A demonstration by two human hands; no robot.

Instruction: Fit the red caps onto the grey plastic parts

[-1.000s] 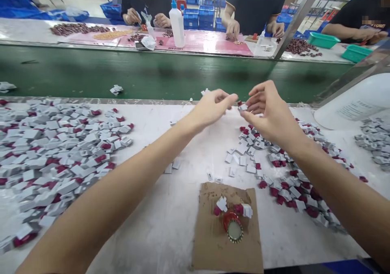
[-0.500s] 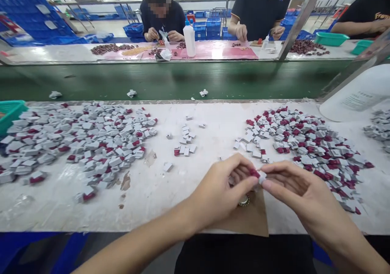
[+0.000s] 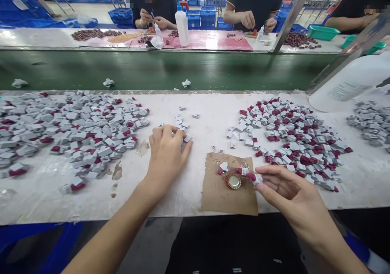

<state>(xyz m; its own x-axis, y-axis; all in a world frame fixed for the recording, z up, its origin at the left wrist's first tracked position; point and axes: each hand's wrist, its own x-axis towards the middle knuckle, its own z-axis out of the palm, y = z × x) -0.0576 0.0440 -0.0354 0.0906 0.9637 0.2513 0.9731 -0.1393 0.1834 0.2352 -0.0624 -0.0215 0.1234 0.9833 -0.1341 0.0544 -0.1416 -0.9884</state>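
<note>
My right hand (image 3: pixel 292 197) pinches a small grey-and-maroon plastic piece (image 3: pixel 256 178) between thumb and fingertips, above the right edge of a brown cardboard square (image 3: pixel 225 204). On the cardboard lie a bottle cap (image 3: pixel 234 181), lying hollow side up, and a couple of small grey-and-maroon pieces (image 3: pixel 224 167). My left hand (image 3: pixel 166 152) rests palm down over a small cluster of grey pieces (image 3: pixel 182 121), its fingers bent and its thumb apart. One grey piece (image 3: pixel 188 139) shows beside the thumb and index finger; the other fingertips are hidden.
Large heaps of grey-and-maroon pieces lie left (image 3: pixel 100 124) and right (image 3: pixel 289 132). A big white bottle (image 3: pixel 338 89) leans in at the right, near more grey pieces (image 3: pixel 370 121). Beyond the green belt (image 3: pixel 146 69), several people work at another table with a squeeze bottle (image 3: pixel 182 28).
My left hand has let go of the small piece and moved left to the grey cluster. My right hand keeps the piece. The cardboard and bottle cap are now uncovered; the camera view has shifted.
</note>
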